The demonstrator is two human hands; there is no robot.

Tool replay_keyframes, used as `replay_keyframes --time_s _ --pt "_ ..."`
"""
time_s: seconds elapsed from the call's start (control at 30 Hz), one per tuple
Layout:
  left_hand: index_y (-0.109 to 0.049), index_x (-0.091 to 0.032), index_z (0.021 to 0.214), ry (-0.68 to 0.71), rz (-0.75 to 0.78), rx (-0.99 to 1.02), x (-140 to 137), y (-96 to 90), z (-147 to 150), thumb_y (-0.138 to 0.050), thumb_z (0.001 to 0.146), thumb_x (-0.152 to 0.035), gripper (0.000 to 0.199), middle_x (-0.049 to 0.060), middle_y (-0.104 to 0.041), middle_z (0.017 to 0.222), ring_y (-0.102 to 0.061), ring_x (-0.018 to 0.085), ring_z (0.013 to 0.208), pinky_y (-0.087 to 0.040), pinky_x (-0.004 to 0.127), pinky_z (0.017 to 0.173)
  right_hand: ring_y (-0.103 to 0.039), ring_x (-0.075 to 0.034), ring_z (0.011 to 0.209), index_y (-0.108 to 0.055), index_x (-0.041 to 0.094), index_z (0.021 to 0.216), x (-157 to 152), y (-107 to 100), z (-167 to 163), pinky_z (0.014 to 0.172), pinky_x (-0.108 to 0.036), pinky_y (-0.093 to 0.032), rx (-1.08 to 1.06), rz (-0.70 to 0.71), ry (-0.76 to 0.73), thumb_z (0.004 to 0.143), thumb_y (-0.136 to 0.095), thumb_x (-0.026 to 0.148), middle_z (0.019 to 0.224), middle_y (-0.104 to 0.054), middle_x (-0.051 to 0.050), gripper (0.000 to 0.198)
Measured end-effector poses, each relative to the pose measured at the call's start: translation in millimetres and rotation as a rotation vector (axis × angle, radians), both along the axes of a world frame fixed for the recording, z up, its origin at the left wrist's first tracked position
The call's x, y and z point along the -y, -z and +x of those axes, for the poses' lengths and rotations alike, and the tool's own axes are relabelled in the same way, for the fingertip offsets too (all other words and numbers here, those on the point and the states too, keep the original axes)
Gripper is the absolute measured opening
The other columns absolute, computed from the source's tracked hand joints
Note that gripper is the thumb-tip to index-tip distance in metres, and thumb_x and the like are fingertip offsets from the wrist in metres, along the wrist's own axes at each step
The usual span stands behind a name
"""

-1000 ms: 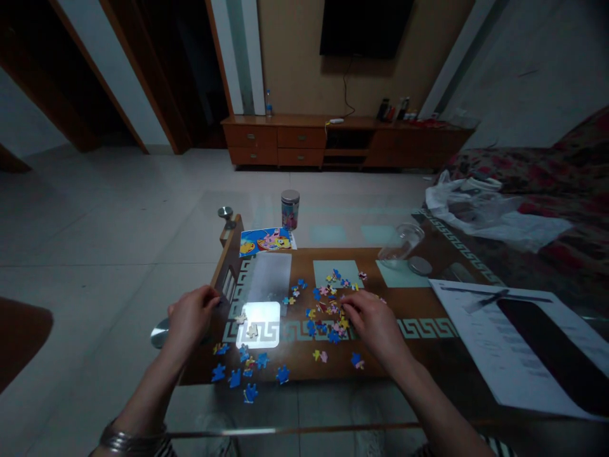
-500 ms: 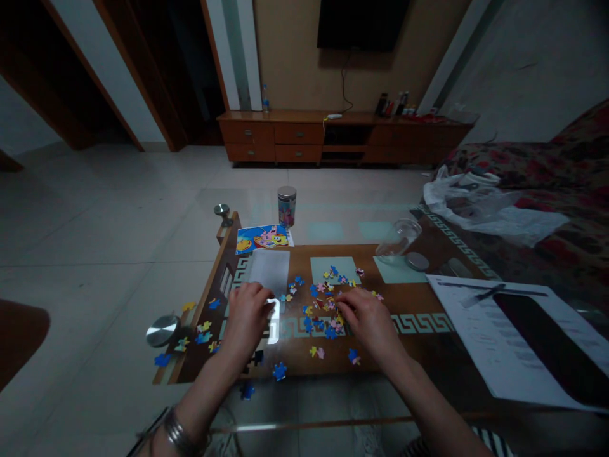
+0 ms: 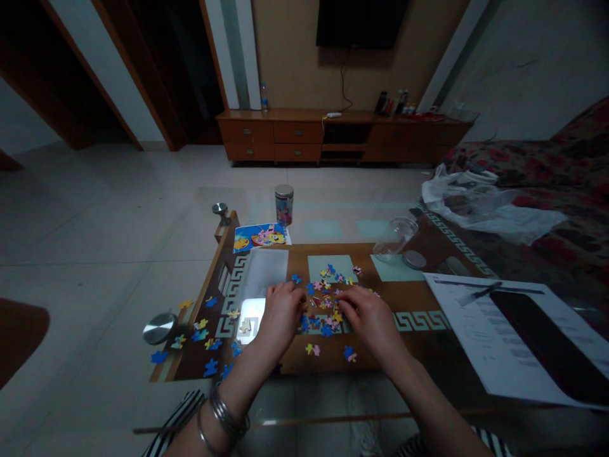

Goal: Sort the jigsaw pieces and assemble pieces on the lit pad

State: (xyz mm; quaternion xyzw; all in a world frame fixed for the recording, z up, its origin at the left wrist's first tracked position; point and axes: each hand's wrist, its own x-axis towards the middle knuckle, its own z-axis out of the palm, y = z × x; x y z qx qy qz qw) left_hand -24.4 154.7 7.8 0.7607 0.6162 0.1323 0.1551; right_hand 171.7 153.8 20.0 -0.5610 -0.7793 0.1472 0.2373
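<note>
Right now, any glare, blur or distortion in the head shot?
Head view: dim overall, upper-right corner fading dark; head view: white glare on the glossy tabletop, left of the left hand; head view: the doorframe leans, probably wide-angle distortion; head view: puzzle pieces too small to judge fine blur.

Glass-topped table (image 3: 442, 355), scattered puzzle pieces (image 3: 327, 331), picture card (image 3: 264, 238), tin (image 3: 284, 208), clear jar (image 3: 396, 238), papers (image 3: 476, 336)
</note>
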Motion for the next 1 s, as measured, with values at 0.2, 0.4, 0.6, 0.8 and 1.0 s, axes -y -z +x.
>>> replay_keyframes --time_s 0.2,0.4,0.6,0.8,1.0 --pt "-0.065 -0.019 0.086 0.007 -0.006 -0.039 0.6 -0.1 0.8 -0.057 0.085 -0.016 0.009 0.007 -0.065 0.097 -0.056 0.026 0.099 -0.036 0.039 0.083 -0.062 -0.024 0.086 -0.070 0.016 0.086 0.2 -2.7 -3.9 0.079 -0.036 -0.047 0.016 -0.017 -0.002 0.085 -0.059 0.010 0.088 -0.069 -0.007 0.012" --pt "-0.063 -0.016 0.089 0.014 0.018 -0.066 4.0 -3.4 5.4 -0.045 0.089 -0.009 0.019 0.011 -0.064 0.097 -0.055 0.029 0.098 -0.036 0.043 0.082 -0.063 -0.023 0.086 -0.070 0.017 0.086 1.5 -3.2 -3.6 0.079 -0.034 -0.048 0.025 -0.028 -0.006 0.085 -0.058 0.011 0.089 -0.070 -0.007 0.014" --pt "-0.064 -0.019 0.094 0.006 0.040 0.008 11.3 -4.8 5.9 -0.051 0.085 -0.008 0.020 0.007 -0.065 0.096 -0.057 0.025 0.097 -0.038 0.039 0.079 -0.063 -0.023 0.085 -0.069 0.019 0.085 1.1 1.0 -4.4 0.078 -0.034 -0.048 0.039 -0.003 -0.027 0.087 -0.055 0.013 0.088 -0.069 -0.006 0.015" --pt "-0.070 -0.022 0.084 -0.168 0.065 0.073 0.8 -7.1 -49.3 -0.055 0.084 -0.011 0.018 0.004 -0.069 0.087 -0.062 0.021 0.094 -0.041 0.035 0.080 -0.063 -0.024 0.084 -0.069 0.018 0.087 -0.7 5.5 -1.7 0.078 -0.037 -0.048 0.021 0.015 -0.040 0.088 -0.054 0.016 0.088 -0.070 -0.007 0.016" --pt "-0.064 -0.018 0.090 -0.410 0.094 0.092 5.8 -9.3 -130.3 -0.054 0.084 -0.019 0.012 0.005 -0.072 0.089 -0.064 0.018 0.082 -0.046 0.030 0.075 -0.063 -0.024 0.082 -0.069 0.019 0.084 -2.9 7.1 -1.0 0.075 -0.036 -0.048 0.028 0.042 -0.040 0.086 -0.053 0.017 0.087 -0.070 -0.007 0.017"
